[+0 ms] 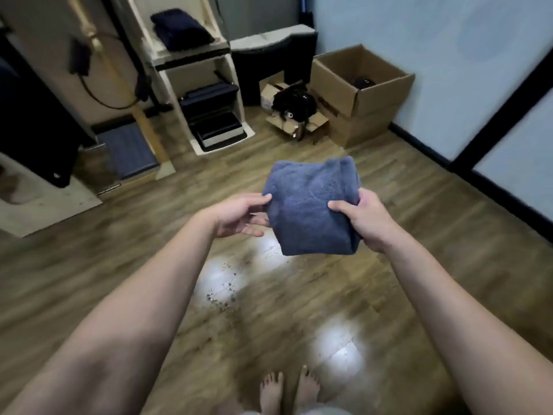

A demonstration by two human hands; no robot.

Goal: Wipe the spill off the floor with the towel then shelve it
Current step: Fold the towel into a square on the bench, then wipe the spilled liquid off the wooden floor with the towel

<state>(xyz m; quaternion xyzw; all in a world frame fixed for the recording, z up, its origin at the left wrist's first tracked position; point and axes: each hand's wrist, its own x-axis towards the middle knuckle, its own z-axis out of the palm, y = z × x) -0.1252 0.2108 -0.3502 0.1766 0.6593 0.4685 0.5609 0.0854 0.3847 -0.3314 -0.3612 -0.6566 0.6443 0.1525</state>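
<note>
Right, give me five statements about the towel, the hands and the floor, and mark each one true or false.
1. Both hands hold the blue towel in the air. True: the left hand has its edge and the right hand grips its side.
2. The towel lies flat on the floor. False: it is folded and held above the floor.
3. Droplets show on the floor under the arms. True.
4. The top shelf is bare. False: a dark folded cloth lies on it.
5. The big cardboard box by the wall is taped shut. False: its flaps stand open.
</note>
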